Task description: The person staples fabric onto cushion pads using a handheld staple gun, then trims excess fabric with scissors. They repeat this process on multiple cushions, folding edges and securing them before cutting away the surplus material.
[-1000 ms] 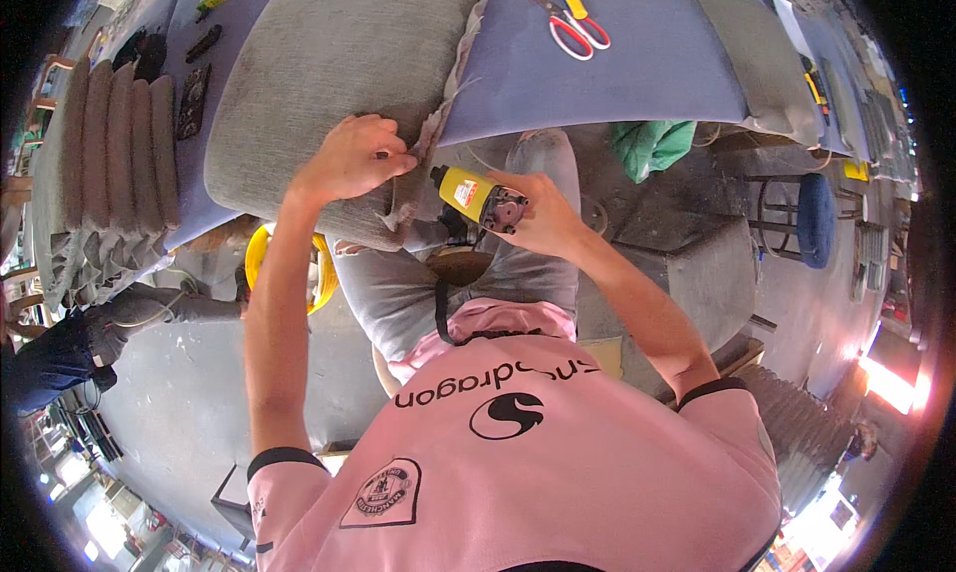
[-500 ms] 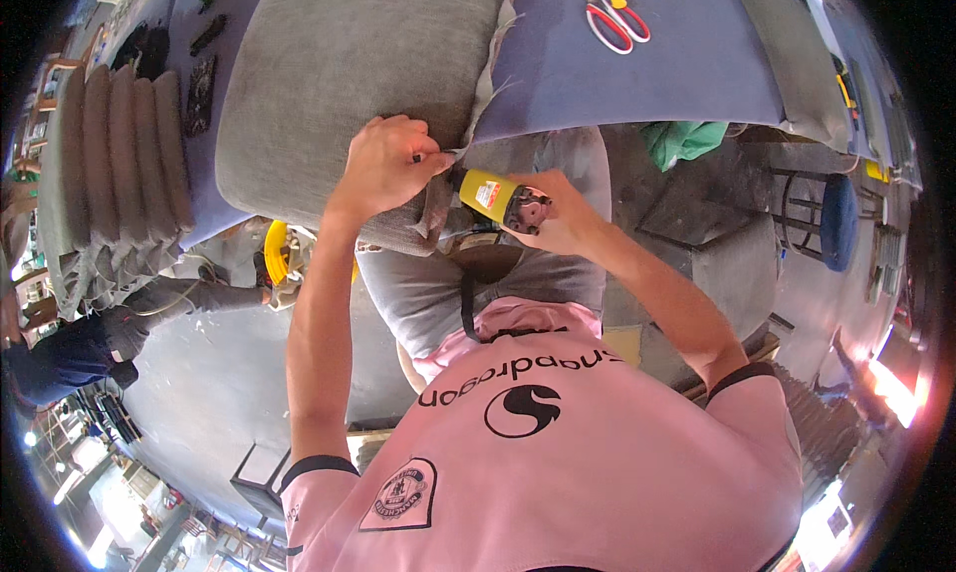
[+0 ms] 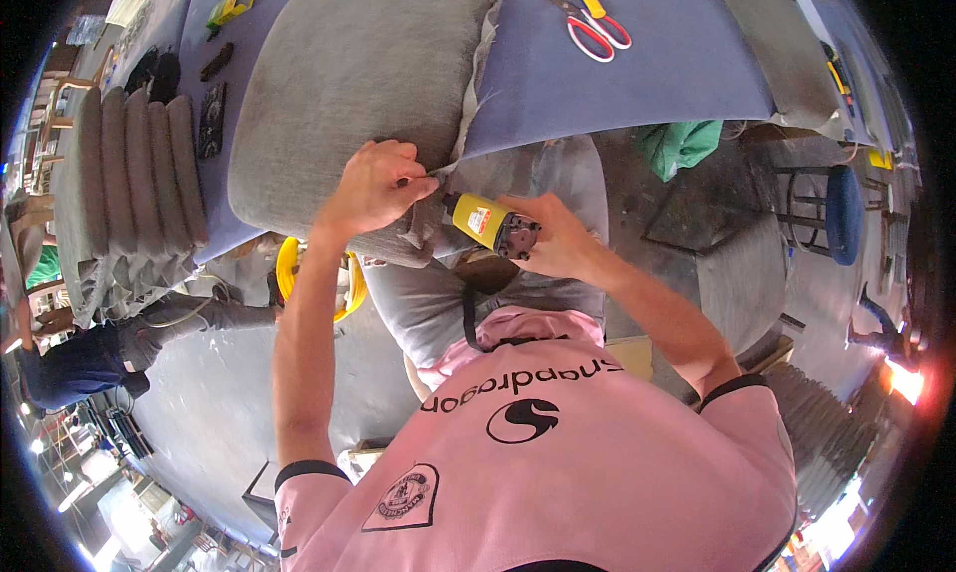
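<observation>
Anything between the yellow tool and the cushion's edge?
Nothing visible does. The tool, in the right hand, points its nose at the edge of the cushion; the left hand is close beside.

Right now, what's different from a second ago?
The yellow tool seems to have eased slightly left, its nose nearer the edge of the cushion. The whole view has shifted too. Nothing was newly grabbed or let go: the right hand still holds the tool, the left hand still pinches the cushion's edge. The scissors lie as before on the table.
</observation>
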Motion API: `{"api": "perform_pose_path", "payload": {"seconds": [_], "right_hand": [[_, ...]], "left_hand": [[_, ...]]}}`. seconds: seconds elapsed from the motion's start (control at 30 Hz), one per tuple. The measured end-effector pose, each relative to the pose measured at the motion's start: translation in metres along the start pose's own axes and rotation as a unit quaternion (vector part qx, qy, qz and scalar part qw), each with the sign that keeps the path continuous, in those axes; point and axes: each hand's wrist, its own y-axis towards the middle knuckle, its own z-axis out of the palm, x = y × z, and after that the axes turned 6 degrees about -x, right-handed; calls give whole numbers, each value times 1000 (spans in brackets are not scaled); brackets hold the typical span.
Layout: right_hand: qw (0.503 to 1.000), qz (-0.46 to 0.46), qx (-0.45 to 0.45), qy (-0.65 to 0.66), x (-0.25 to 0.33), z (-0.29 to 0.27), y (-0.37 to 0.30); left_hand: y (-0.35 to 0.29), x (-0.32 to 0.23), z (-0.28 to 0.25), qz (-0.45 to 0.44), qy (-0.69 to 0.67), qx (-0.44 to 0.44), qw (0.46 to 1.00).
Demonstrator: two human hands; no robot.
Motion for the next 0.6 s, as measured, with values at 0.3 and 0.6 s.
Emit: {"api": "perform_pose_path", "payload": {"seconds": [0.3, 0.6], "right_hand": [[996, -50, 12, -70, -10, 4, 6], [995, -57, -48, -61, 6, -5, -6]], "left_hand": [[-9, -4, 33, -21, 15, -127, 992], [-21, -30, -4, -5, 98, -30, 995]]}}
